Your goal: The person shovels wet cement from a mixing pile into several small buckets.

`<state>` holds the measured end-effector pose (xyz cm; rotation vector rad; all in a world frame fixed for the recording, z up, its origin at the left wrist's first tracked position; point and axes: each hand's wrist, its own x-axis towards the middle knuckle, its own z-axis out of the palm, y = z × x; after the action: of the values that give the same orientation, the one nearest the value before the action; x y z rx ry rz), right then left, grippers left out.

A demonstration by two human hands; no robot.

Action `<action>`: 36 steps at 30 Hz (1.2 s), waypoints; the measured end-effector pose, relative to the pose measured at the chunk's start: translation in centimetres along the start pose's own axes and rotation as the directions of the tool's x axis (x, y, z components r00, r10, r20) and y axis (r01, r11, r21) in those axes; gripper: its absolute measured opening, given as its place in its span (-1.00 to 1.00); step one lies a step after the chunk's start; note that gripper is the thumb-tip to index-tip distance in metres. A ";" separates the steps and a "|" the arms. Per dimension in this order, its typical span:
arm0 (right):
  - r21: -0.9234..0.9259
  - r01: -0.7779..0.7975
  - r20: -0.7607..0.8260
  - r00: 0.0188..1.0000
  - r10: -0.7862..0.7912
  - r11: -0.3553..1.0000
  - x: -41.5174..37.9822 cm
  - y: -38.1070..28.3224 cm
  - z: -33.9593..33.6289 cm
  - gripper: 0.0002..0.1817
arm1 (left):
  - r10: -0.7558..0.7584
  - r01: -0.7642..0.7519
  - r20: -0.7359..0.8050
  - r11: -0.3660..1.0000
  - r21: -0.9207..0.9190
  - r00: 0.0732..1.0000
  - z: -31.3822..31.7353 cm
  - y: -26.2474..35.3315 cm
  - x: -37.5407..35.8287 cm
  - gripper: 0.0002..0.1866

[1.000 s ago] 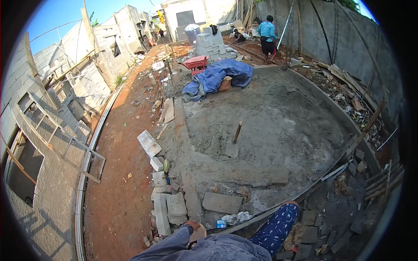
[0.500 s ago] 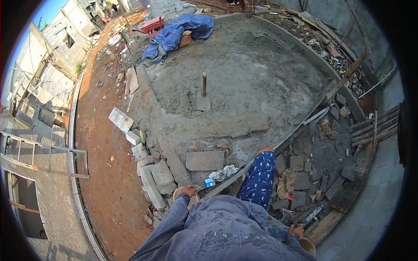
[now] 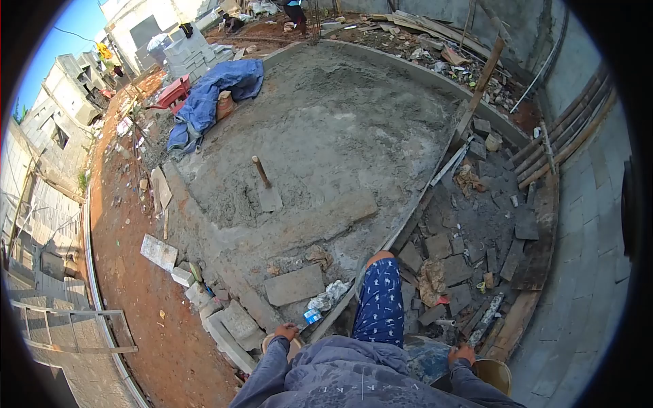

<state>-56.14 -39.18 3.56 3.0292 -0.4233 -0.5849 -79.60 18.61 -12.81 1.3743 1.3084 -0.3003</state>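
Note:
My left hand (image 3: 286, 331) is closed at the rim of a beige bucket (image 3: 294, 348), which is partly hidden by my sleeve. My right hand (image 3: 462, 355) has its fingers curled at the edge of a yellowish bucket (image 3: 496, 374), low by my right side. Between my hands, one leg in patterned blue shorts (image 3: 378, 299) stands at the low wall edge. Just ahead of my left hand lie a blue-and-white packet (image 3: 312, 316) and crumpled clear plastic (image 3: 330, 297). A shovel (image 3: 261, 171) with a short wooden handle stands tilted in the wet grey mortar.
Grey concrete (image 3: 320, 149) spreads ahead, bordered by a low wall. A blue tarp (image 3: 211, 98) and a red wheelbarrow (image 3: 173, 94) are at the far left. Loose blocks (image 3: 296, 284) lie nearby; broken blocks and planks (image 3: 503, 333) fill the right side. A person (image 3: 296, 15) is at the back.
My view has turned right and tilted up, so the scene sits lower and further left. More of the right-hand bucket shows. Both hands stay at their buckets.

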 end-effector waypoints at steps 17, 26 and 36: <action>-0.024 -0.125 0.215 0.968 0.128 0.992 1.1 -0.2 -0.8 -0.58 | 0.080 -0.080 0.018 0.996 0.026 0.997 3.8 5.5 0.9 -0.73; -0.032 -0.089 0.213 0.973 0.094 0.996 2.1 0.3 0.3 -0.58 | 0.060 -0.061 -0.015 0.997 -0.051 0.998 3.4 3.1 -0.7 -0.73; 0.037 -0.070 0.185 0.981 0.062 0.997 0.2 0.3 -1.5 -0.59 | -0.002 0.006 0.061 0.998 -0.068 0.998 2.8 2.7 0.2 -0.69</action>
<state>-55.47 -39.54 4.93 2.9988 -0.5478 -0.8659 -75.95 17.18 -12.38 1.2959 1.2603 -0.2949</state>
